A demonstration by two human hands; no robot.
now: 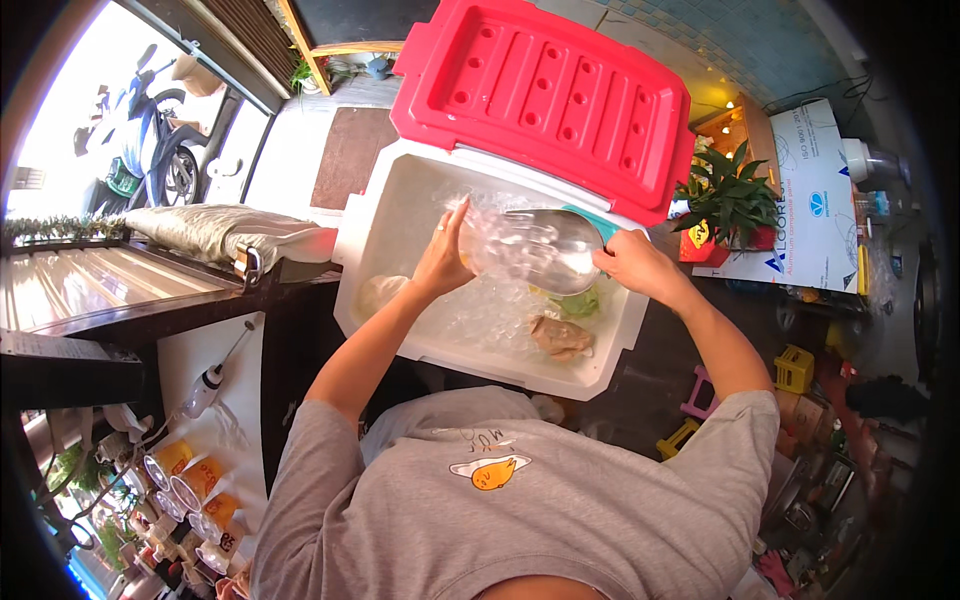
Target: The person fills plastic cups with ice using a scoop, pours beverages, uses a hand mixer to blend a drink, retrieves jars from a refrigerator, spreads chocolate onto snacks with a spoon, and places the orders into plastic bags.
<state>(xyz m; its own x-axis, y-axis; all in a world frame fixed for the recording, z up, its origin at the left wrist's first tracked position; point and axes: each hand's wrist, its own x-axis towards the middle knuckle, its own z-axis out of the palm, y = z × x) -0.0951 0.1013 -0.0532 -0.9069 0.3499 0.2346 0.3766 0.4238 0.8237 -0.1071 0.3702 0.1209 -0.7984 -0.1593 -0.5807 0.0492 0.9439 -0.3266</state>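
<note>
Over the white cooler box, my right hand grips a metal ice scoop with a teal handle, tilted toward the left. Shiny clear ice lies in the scoop and at its mouth. Against that mouth, my left hand is closed round something clear and plastic-looking; glare and the ice hide whether it is a bag or a cup. More ice covers part of the box floor. A brown wrapped bundle and a green package lie in the box's near right part.
The red cooler lid stands raised behind the box. A leafy potted plant is at the right, beside a white printed panel. Stacked cups and a white hand-held appliance are at the left. A yellow stool stands at lower right.
</note>
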